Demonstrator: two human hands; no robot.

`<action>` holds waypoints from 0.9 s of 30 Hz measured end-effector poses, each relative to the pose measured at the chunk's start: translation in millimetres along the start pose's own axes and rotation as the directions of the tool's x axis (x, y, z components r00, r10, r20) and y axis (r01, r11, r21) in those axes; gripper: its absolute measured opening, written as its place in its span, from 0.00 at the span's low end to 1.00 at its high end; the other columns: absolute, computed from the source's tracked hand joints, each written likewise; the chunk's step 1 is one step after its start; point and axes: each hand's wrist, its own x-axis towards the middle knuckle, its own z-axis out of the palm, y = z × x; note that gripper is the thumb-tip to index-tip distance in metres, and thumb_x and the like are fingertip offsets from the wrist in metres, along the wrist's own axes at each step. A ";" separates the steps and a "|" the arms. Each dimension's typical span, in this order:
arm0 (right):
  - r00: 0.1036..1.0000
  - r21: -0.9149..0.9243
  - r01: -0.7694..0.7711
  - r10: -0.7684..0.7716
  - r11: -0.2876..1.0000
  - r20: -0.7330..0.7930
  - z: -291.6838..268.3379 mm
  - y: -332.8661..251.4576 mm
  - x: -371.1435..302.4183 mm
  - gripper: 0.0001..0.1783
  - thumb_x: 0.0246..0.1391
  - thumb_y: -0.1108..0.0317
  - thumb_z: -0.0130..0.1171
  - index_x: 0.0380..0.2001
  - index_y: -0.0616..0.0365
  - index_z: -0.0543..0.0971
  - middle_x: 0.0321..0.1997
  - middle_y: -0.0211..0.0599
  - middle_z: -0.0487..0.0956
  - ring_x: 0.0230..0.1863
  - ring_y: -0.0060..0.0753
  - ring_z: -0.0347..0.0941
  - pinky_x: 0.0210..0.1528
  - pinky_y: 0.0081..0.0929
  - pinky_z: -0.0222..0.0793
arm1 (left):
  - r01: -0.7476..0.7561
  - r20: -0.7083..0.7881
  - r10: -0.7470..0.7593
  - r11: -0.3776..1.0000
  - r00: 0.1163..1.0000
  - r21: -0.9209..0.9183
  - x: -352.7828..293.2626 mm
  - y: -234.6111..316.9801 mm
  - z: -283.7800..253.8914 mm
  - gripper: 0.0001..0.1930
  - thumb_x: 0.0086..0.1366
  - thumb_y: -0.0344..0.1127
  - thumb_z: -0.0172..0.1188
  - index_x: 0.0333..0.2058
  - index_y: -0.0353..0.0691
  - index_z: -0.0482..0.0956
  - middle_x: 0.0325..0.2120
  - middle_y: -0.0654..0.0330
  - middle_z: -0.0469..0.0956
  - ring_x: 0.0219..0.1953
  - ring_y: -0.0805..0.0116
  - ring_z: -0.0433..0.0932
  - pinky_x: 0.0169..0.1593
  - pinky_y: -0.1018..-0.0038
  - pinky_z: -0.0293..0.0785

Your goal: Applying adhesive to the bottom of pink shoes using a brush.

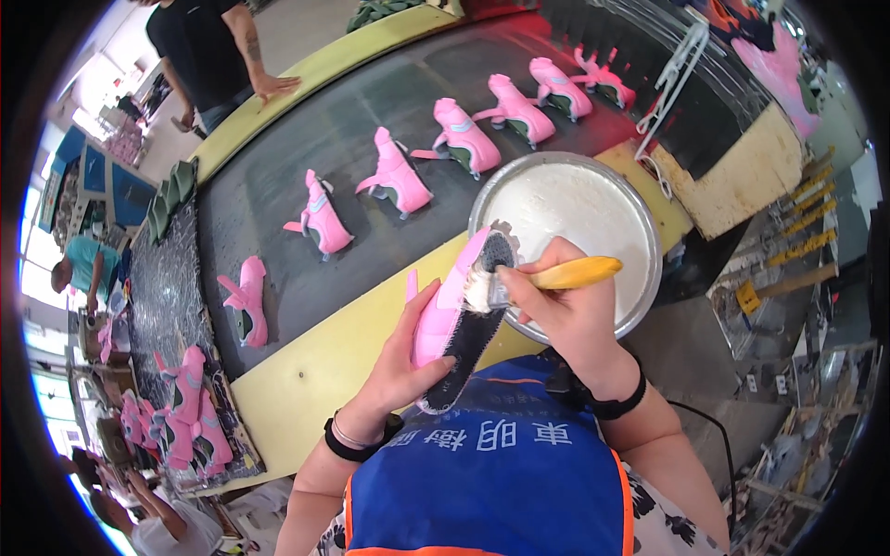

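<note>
Shoe position: I am viewing the pink shoe upper (440,324) between the two hands, over the pale yellow ledge (301,378) and the top of the blue apron (491,491); the metal basin (657,246) is standing beyond and to the right.
Shoe long axis: It is running obliquely, one end lower left near the apron, the other upper right toward the basin; the dark underside (471,347) is facing up and right, toward the brush side.
Nearer hand: The left hand (400,366) is touching the upper directly; the right hand (564,301) is lying just beside its upper-right half.
Left hand state: It is clamping the lower half from the left, thumb lying across the underside, fingers going out of sight behind.
Right hand state: It is closing around the yellow-handled brush (575,272), handle pointing right, bristles pointing left.
Brush contact: The bristles are meeting the underside at white paste (476,287); I am unable to tell how firmly they are pressing.
Wrist pose: Both forearms are rising from the lower edge and converging on the shoe, the right one reaching farther forward.
Belt: Further pink uppers (396,176) are standing in a row on the dark belt (278,199).
</note>
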 end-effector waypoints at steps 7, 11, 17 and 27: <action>0.989 0.070 0.059 -0.048 0.996 -0.139 23.9 -7.5 24.6 0.13 0.60 0.74 0.66 0.25 0.59 0.73 0.18 0.27 0.76 0.19 0.12 0.71 0.21 0.14 0.62 | -0.031 -0.032 0.031 0.999 0.999 -0.009 -6.8 -3.6 -18.0 0.48 0.55 0.32 0.64 0.73 0.39 0.50 0.64 0.45 0.66 0.66 0.56 0.66 0.69 0.63 0.60; 0.991 0.002 -0.003 0.003 1.000 0.131 27.1 -3.9 9.4 0.12 0.60 0.75 0.66 0.26 0.60 0.73 0.21 0.29 0.77 0.20 0.14 0.73 0.22 0.15 0.66 | -0.071 -0.035 0.074 0.995 0.997 0.070 -19.1 -8.5 -20.5 0.48 0.56 0.31 0.65 0.73 0.40 0.50 0.66 0.46 0.63 0.68 0.55 0.65 0.70 0.63 0.59; 0.986 0.060 -0.044 0.034 0.997 0.162 28.3 7.4 25.5 0.10 0.61 0.75 0.65 0.30 0.58 0.73 0.25 0.27 0.75 0.22 0.16 0.73 0.23 0.18 0.69 | -0.025 -0.048 0.026 0.999 0.999 0.029 -38.6 -7.9 -37.1 0.47 0.57 0.33 0.66 0.73 0.40 0.51 0.65 0.46 0.66 0.66 0.54 0.68 0.69 0.64 0.62; 0.904 -0.027 0.121 -0.122 0.992 -0.410 -41.2 0.2 37.4 0.08 0.67 0.67 0.58 0.33 0.53 0.71 0.29 0.23 0.67 0.25 0.13 0.62 0.27 0.15 0.58 | -0.172 -0.729 -0.007 0.970 0.684 -0.170 -40.4 -95.2 -106.6 0.46 0.53 0.29 0.71 0.70 0.39 0.57 0.61 0.50 0.69 0.64 0.58 0.68 0.66 0.63 0.66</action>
